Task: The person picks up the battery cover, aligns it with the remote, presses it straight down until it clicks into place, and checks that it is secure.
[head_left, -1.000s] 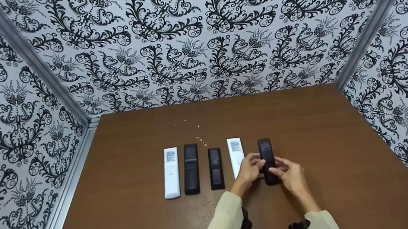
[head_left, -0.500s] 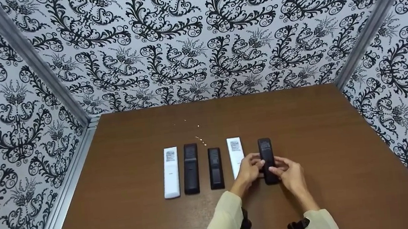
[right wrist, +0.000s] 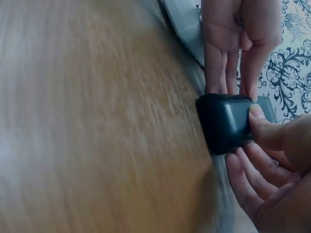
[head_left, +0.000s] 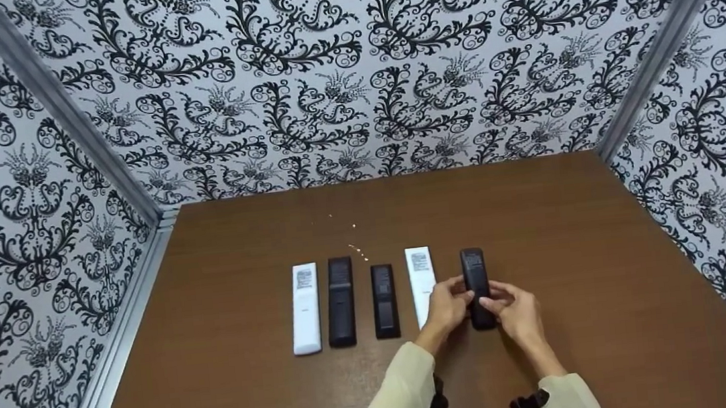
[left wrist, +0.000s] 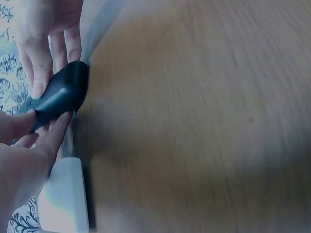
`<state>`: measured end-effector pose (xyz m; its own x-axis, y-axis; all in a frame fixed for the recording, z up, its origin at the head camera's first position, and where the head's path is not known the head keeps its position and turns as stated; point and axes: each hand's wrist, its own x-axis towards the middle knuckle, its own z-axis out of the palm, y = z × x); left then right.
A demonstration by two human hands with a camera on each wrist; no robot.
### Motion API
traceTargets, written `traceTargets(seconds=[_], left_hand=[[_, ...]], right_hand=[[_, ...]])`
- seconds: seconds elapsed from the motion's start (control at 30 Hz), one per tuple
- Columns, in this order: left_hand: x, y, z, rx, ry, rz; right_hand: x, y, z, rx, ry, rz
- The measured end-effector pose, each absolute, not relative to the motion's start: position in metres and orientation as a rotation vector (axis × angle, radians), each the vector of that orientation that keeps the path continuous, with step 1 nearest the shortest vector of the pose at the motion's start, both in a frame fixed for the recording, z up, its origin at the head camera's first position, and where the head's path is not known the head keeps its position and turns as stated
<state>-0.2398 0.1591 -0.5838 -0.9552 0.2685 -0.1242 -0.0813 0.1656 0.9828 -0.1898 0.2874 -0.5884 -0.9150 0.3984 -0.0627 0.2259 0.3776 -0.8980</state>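
Observation:
Both hands hold a black remote control (head_left: 475,273), back side up, at the right end of a row of remotes. My left hand (head_left: 447,306) pinches its left edge, thumb on top, fingers at the side and partly beneath. On the right edge, my right hand (head_left: 520,312) grips it the same way. In the left wrist view the remote (left wrist: 73,90) shows its rounded near end; the right wrist view shows this end (right wrist: 218,124) too. A white remote (head_left: 420,268) lies just left, partly hidden by my left hand.
Further left on the brown table (head_left: 255,401) lie a small black remote (head_left: 384,302), a long black remote (head_left: 340,303) and another white remote (head_left: 305,309), all back side up. Small pale specks (head_left: 357,250) dot the table behind them. Patterned walls (head_left: 353,98) enclose the back and sides.
My left hand has shifted slightly toward me along the black remote's edge. The right hand and the remote stay nearly still, and the other remotes have not moved.

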Motion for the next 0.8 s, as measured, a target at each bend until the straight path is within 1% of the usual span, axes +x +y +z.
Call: traceTargets(seconds=[0.23, 0.4, 0.53, 0.8], left_hand=[[-0.237, 0.166, -0.580, 0.335, 2.485, 1.701], [-0.233, 0.169, -0.579, 0.339, 2.643, 1.571], [-0.229, 0.172, -0.579, 0.325, 2.652, 1.533], [-0.226, 0.173, -0.584, 0.499, 2.677, 1.563]], right_hand=[[-0.192, 0.282, -0.588, -0.586, -2.499, 1.482], [-0.195, 0.281, -0.587, -0.584, -2.533, 1.439], [-0.195, 0.278, -0.587, -0.596, -2.545, 1.421], [-0.194, 0.275, -0.587, -0.602, -2.603, 1.292]])
